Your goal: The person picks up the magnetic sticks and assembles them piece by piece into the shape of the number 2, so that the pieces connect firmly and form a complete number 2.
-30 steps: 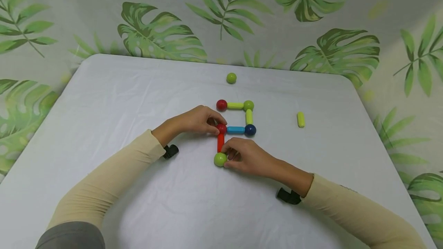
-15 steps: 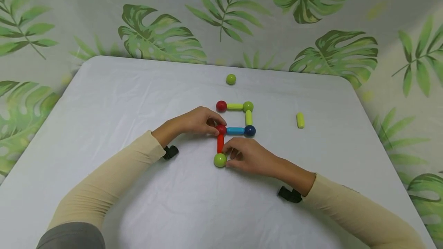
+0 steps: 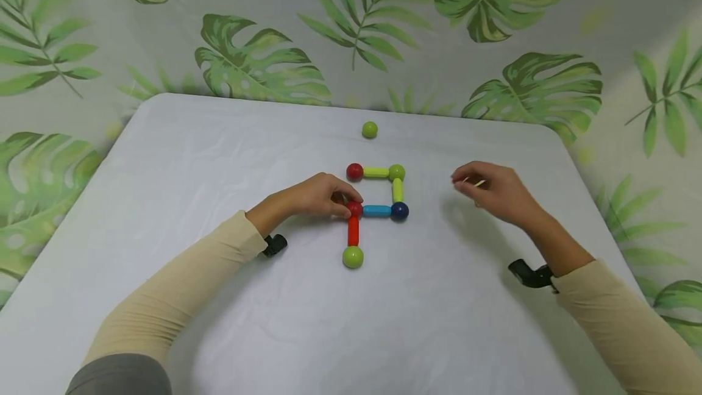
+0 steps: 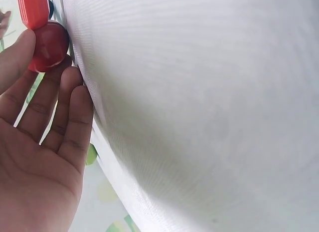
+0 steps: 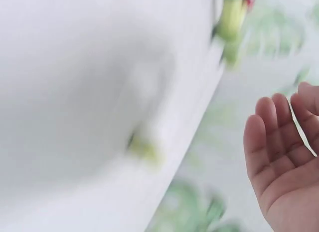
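Note:
My left hand (image 3: 318,195) pinches the near red ball (image 3: 356,210) between thumb and fingers; the left wrist view shows the red ball (image 4: 52,46) with a red rod (image 4: 33,8) on it. In the head view that red rod (image 3: 353,231) runs down to a green ball (image 3: 353,257), and a blue rod (image 3: 377,211) leads right to a dark blue ball (image 3: 400,211). My right hand (image 3: 496,192) hovers above the table at the right, fingers loosely bent and holding nothing. Mostly hidden beneath it is a loose yellow rod (image 5: 143,149), blurred in the right wrist view.
From the dark blue ball a yellow-green rod (image 3: 397,190) goes up to a green ball (image 3: 397,172), then another yellow-green rod (image 3: 376,172) reaches a far red ball (image 3: 354,171). A loose green ball (image 3: 370,130) lies near the back edge of the white table (image 3: 230,127).
My right hand has left the near green ball and moved right and away from me, over the loose yellow rod. The left hand keeps its pinch on the red ball.

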Demonstrator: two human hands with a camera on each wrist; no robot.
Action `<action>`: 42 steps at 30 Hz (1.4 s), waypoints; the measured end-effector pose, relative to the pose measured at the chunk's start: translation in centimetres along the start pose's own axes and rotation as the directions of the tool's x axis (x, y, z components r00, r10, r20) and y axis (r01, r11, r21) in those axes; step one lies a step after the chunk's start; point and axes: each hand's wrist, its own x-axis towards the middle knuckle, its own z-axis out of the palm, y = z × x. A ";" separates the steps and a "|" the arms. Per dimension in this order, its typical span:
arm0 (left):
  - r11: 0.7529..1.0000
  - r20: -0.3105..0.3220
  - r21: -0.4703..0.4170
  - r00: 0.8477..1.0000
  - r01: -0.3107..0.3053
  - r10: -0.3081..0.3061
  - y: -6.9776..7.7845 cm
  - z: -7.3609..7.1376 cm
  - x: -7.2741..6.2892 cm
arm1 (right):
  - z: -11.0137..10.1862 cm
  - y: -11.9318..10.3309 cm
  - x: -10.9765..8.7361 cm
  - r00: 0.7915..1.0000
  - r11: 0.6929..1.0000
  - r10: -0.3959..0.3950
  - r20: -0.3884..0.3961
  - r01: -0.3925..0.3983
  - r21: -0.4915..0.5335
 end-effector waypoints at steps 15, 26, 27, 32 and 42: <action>1.000 -0.002 0.016 1.000 0.007 -0.007 0.1 -0.1 0.0 | -2.4 7.0 -1.5 0.982 0.972 0.189 -0.027 -0.190 -0.138; 1.000 0.009 0.020 1.000 0.001 -0.001 0.3 0.0 0.0 | -2.0 8.3 -1.9 0.970 0.959 0.242 0.008 -0.238 -0.152; 1.000 0.008 0.021 1.000 0.002 -0.002 0.3 0.0 0.0 | -2.0 8.4 -1.9 0.969 0.958 0.247 0.012 -0.243 -0.150; 1.000 0.008 0.026 1.000 0.002 -0.002 0.1 0.1 0.1 | -1.6 8.5 -1.7 0.962 0.954 0.273 0.034 -0.265 -0.141; 0.996 0.003 0.078 0.999 -0.045 0.044 0.6 0.0 -0.2 | -1.1 8.0 -1.3 0.959 0.955 0.274 0.073 -0.263 -0.137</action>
